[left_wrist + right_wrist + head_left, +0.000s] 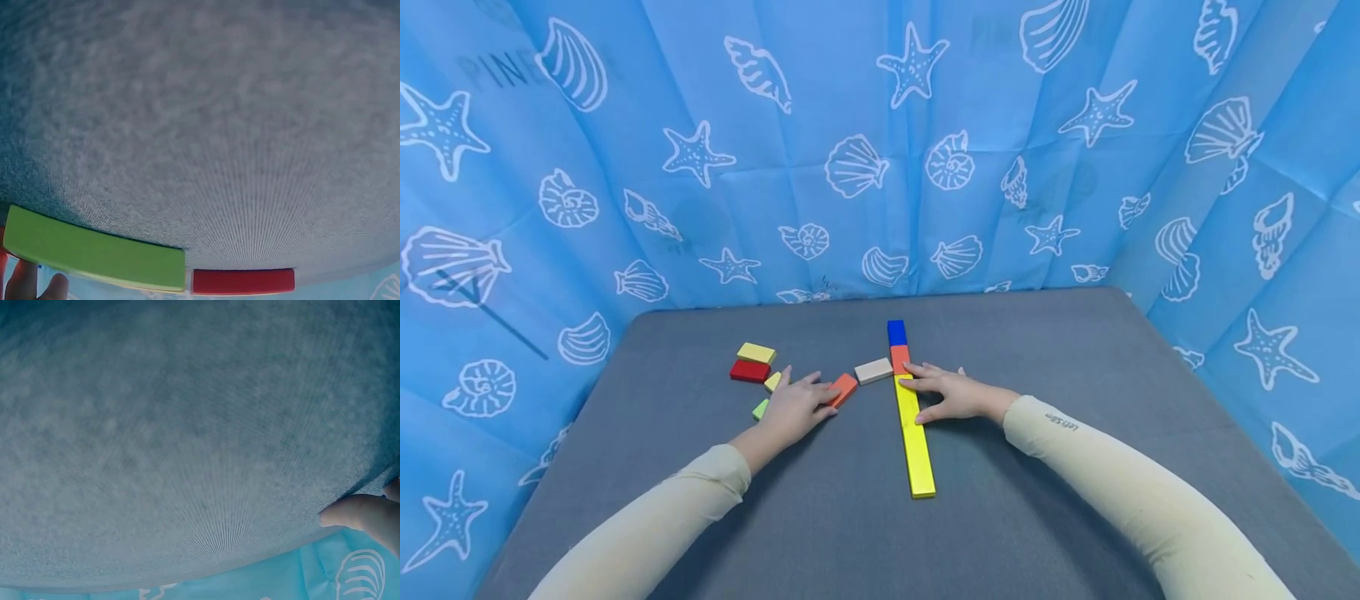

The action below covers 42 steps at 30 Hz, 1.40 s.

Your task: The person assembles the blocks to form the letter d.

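Left hand (793, 408): palm down, fingers loosely extended and a bit spread, fingertips touching the near-left side of the loose orange block (846, 387); no clear grip on it. Right hand (951, 396): fingers fairly straight and spread, tips on the yellow strip (917, 454) and around its join with the inline orange block (899, 357); thumb at the strip's right edge; nothing lifted.

Loose orange block lies tilted, left of the strip, between the hands. White block (874, 371) sits between it and the row, right end at or just beside the row; can't tell if touching. Row runs away from the person: yellow strip nearest, inline orange block next, blue block (897, 332) at the far end.

Left of the left hand: green block (760, 409) and small yellow block (773, 382), both partly hidden by the hand. Farther out, red block (749, 372) with another yellow block (756, 353) right behind it. Left wrist view has green large, red to its right, fingertips low at the left corner. Right wrist view shows mostly table (1015, 350), with part of the hand at the right edge.

Pale sleeves (647, 525) on both arms. Blue curtain (805, 200) behind, white shells and starfish.
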Motion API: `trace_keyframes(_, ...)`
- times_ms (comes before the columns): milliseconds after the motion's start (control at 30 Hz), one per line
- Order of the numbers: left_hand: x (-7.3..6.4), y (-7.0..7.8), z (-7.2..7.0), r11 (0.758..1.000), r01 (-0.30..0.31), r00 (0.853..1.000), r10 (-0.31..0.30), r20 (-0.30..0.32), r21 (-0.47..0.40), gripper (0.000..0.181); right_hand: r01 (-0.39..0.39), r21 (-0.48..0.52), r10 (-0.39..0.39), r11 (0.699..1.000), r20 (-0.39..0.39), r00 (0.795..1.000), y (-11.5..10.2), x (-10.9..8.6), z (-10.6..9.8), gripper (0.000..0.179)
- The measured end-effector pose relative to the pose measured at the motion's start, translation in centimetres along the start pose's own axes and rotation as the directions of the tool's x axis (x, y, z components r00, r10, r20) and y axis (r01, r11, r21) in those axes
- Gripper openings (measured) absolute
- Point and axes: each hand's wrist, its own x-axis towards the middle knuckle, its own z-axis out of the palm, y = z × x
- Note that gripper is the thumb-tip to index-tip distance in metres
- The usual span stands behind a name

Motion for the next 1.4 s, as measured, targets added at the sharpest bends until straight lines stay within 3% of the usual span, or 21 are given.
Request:
trace_keyframes(767, 0.46, 0.22, -0.48, 1.000, -0.008, 1.000, 0.008, 0.025, 0.005, 0.044, 0.000, 0.005, 0.000, 1.000, -0.006, 1.000, -0.32, -0.20, -0.07, 0.074)
trace_keyframes(1000, 0.36, 0.18, -0.40, 1.000, -0.019, 1.000, 0.019, 0.005, -0.007, 0.042, -0.006, -0.002, 0.006, 1.000, -0.001, 1.000, -0.27, -0.15, -0.06, 0.074)
trace_keyframes(1400, 0.50, 0.32, -0.42, 1.000, 0.004, 0.999, -0.004, 0.037, 0.001, 0.045, -0.007, -0.004, 0.007, 1.000, -0.004, 1.000, -0.27, -0.22, -0.04, 0.074)
